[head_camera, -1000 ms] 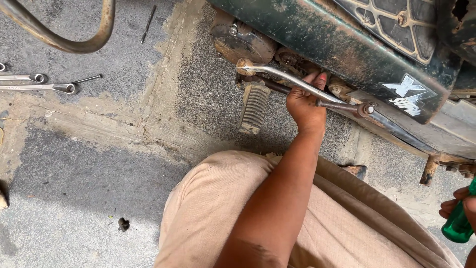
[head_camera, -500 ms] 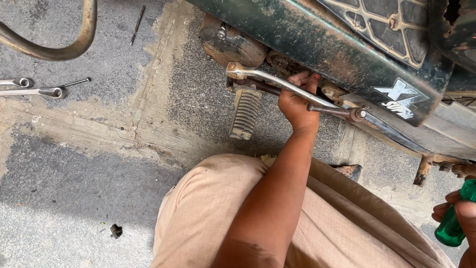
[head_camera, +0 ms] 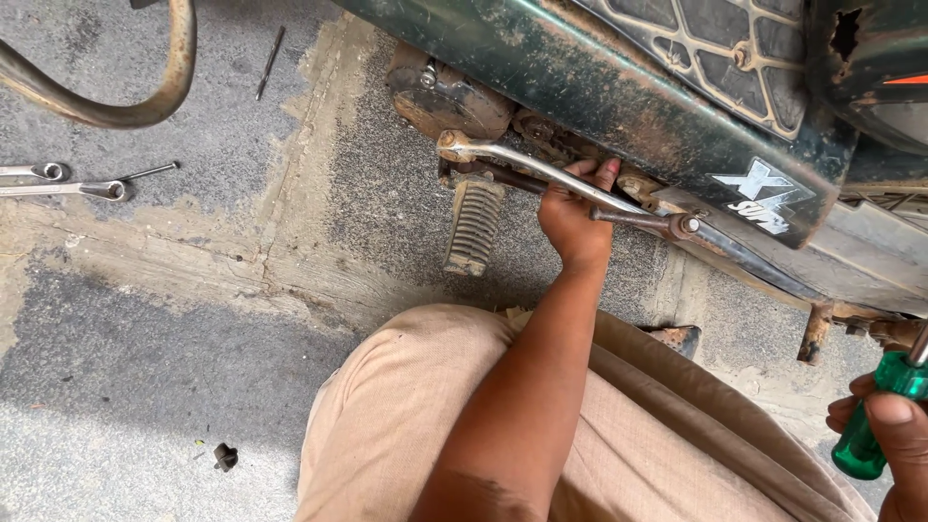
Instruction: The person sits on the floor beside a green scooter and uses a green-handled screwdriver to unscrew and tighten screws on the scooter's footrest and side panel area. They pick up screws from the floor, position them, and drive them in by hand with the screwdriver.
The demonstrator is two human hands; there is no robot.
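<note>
Rough concrete floor (head_camera: 193, 319) fills the view, grey and patched, with a dusty green motorbike (head_camera: 619, 87) lying across the top right. We crouch beside it, our knee in tan trousers (head_camera: 406, 406) low in the middle.

Our left hand (head_camera: 572, 217) reaches up under the bike's side, fingers curled around the chrome lever (head_camera: 527, 164) that runs from a knob near the engine toward a rusty pivot bolt (head_camera: 684, 225). That grip is clenched on the lever, with the fingertips tucked behind it against the frame. Just below and left of the hand hangs the ribbed footpeg (head_camera: 474, 227), pointing down at the floor.

Our right hand (head_camera: 884, 435) sits at the lower right edge, closed around a green-handled screwdriver (head_camera: 875, 416); its shaft runs up out of view, well apart from the lever.

Two spanners (head_camera: 63, 182) lie on the floor at far left, a thin rod (head_camera: 271, 60) lies near the top, and a small dark bit (head_camera: 224, 454) rests by our knee. A curved rusty tube (head_camera: 145, 92) loops over the upper left.

As we judge it, the work on the lever is in its middle: the lever is on the bike with its bolt in place, the screwdriver has not met any fastener, and the spanners lie unused.
</note>
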